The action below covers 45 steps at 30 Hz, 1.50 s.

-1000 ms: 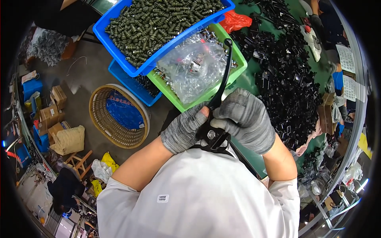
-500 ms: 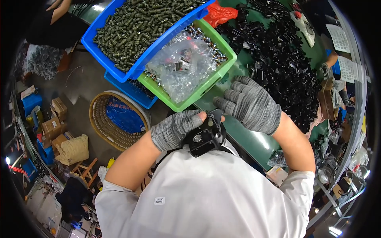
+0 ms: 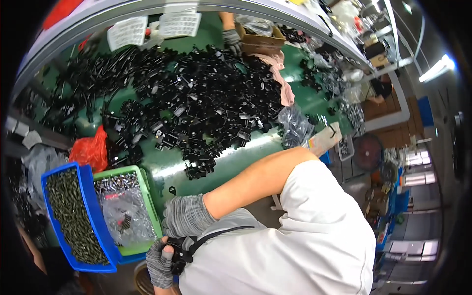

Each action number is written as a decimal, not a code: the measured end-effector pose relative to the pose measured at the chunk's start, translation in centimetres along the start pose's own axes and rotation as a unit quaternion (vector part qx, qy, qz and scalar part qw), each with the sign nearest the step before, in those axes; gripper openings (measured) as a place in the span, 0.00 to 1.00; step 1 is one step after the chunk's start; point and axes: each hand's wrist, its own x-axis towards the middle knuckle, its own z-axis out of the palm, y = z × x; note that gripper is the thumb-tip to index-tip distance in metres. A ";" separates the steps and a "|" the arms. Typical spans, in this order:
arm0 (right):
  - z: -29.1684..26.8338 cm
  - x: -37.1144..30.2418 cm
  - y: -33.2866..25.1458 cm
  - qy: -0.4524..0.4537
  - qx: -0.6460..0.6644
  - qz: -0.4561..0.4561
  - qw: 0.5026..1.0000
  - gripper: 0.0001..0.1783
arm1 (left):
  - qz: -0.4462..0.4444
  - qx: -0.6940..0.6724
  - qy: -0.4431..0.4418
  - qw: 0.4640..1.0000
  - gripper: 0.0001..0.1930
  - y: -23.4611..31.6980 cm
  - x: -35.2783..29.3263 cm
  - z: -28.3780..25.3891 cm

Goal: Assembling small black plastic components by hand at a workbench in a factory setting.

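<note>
Left hand (image 3: 159, 265): low in the left half of the frame, we are wearing a grey knit glove with the thumb tip bare; the grip is closing snugly round a black part, thumb laid over it.
Black part (image 3: 181, 259): it is sitting in our left hand, bottom left of centre, just beside our white shirt (image 3: 319, 231).
Right hand (image 3: 188, 216): left of centre, just above the left one, we are bending it downward in the same grey knit; its fingertips are hiding from view, so we cannot tell how far open this grip is or whether it is holding anything.
Green bin (image 3: 148, 194): at the lower left, it is standing near our hands and carrying small metal pieces (image 3: 120, 183) under a clear plastic bag (image 3: 118, 209).
Blue bin (image 3: 92, 206): further left, it is holding a mass of dark olive pieces (image 3: 69, 216).
Red bag (image 3: 91, 150): it is lying just above the two bins.
Black heap (image 3: 201, 93): it is spreading over the green desk (image 3: 169, 169) across the upper left and top centre.
Co-worker's hand (image 3: 232, 43): at top centre, gloved, it is reaching beside a cardboard box (image 3: 260, 45).
Pink cloth (image 3: 282, 81): it is trailing below that box, along the heap's right edge.
</note>
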 end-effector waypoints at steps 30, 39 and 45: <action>0.4 -6.4 4.5 0.067 0.197 0.212 0.955 0.21 | 0.228 0.147 0.012 0.962 0.30 4.1 4.9 1.9; 0.1 -7.7 5.2 0.072 0.199 0.227 0.951 0.22 | 0.216 0.151 0.011 0.965 0.30 5.2 5.8 3.3; 0.1 -8.1 5.0 0.020 0.298 0.291 0.909 0.18 | 0.249 0.209 0.071 0.943 0.26 5.0 6.9 4.9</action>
